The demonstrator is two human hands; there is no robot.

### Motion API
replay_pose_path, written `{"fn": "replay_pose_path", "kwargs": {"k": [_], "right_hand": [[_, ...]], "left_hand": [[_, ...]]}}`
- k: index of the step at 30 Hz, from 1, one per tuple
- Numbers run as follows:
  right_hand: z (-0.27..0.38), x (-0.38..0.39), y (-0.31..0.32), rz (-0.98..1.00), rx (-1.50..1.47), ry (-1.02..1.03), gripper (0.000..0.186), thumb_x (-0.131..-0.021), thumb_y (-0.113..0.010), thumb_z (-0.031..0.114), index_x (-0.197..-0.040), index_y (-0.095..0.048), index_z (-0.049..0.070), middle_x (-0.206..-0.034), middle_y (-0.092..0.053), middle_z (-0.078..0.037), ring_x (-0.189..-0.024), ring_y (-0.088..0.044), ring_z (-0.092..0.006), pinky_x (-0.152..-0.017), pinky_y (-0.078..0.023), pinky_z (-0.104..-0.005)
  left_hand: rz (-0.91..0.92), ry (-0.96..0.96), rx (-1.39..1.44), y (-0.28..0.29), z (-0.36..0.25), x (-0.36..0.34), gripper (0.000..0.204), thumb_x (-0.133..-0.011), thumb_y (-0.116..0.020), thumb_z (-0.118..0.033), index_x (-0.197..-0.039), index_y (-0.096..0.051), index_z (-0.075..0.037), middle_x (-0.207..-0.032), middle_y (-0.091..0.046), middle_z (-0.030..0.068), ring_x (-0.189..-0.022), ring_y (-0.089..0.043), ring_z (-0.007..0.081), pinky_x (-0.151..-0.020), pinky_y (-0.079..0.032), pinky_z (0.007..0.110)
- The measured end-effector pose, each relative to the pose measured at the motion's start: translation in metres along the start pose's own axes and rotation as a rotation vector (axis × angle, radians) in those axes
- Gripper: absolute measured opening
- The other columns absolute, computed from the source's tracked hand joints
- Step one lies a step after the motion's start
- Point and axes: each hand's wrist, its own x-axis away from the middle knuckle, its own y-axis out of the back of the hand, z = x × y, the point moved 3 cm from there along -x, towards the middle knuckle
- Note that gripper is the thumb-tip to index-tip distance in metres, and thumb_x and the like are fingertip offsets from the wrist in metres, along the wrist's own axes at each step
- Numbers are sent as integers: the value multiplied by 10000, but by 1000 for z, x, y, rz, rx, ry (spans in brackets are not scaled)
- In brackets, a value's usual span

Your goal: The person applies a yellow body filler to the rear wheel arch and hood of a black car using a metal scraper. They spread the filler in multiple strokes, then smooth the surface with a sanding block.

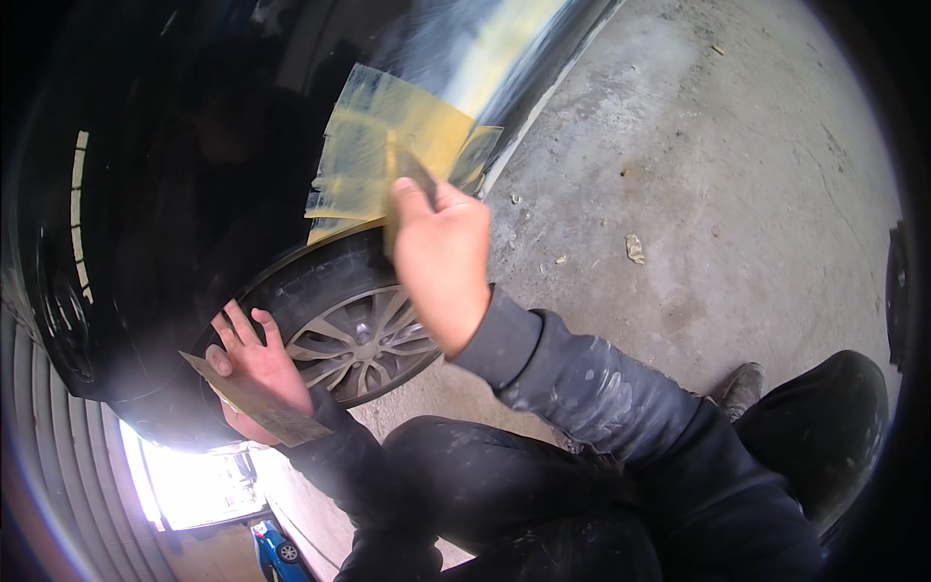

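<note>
My right hand (444, 254) is closed around a thin, flat putty spreader (415, 171), its blade blurred and held at the yellowish filler patch (364, 160) above the wheel arch. Whether the blade touches the patch I cannot tell. The patch shows streaky, overlapping strokes on the black car body (194, 204). Lower left, my left hand (264, 373) holds a wide, flat metal scraper plate (257, 403), the thumb at its edge. A little yellow filler shows along that plate. The other left fingers are spread beside the tire, perhaps resting on the bodywork.
The car's wheel (364, 341) with a spoked rim sits just below the patch. Grey concrete floor (601, 165) with crumbs and a crumpled scrap (634, 249) spreads to the right. My bent knees are close below. A blue car (276, 553) stands near a bright opening at lower left.
</note>
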Motion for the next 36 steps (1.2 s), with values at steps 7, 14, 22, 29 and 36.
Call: {"fn": "replay_pose_path", "kwargs": {"k": [7,14,22,29,36], "right_hand": [[15,-2,51,-104,-174,-109,279,-1035,-632,101,-1248,-707,-63,-1029,-752,-63,-900,-663,-120,-824,-547,-310],[-27,-69,117,-369,-313,-309,205,-957,-580,88,-1110,-689,4,-990,-688,-59,-848,-618,-156,-798,-510,-309],[-15,-87,117,-39,264,507,354,-976,-586,-19,-1291,-721,71,-1085,-728,-63,-1004,-662,-198,-934,-531,-356],[5,-125,130,342,1078,1581,499,-821,-750,36,-1240,-788,306,-1310,-733,-18,-1247,-669,-225,-1112,-441,-418],[-5,-147,122,394,1138,1585,521,-850,-729,5,-1271,-787,306,-1329,-716,-16,-1298,-638,-238,-1143,-432,-444]], "left_hand": [[69,39,8,5,-3,-3,226,-1034,-608,-165,-848,-534,-61,-1596,-384,294,-1621,-159,359,-1226,-232,588],[54,21,-2,12,-2,-2,211,-1050,-570,-152,-858,-532,-72,-1595,-392,284,-1615,-177,360,-1227,-232,590],[117,46,7,9,-1,-5,189,-1056,-514,-155,-884,-523,-76,-1567,-423,278,-1597,-208,369,-1216,-255,585],[56,21,-54,10,-3,0,179,-1058,-500,-156,-900,-504,-72,-1613,-339,279,-1616,-127,404,-1205,-279,605],[-45,-3,-119,3,-3,2,250,-1079,-487,-201,-859,-520,-85,-1695,-208,309,-1643,6,442,-1222,-239,611]]}}
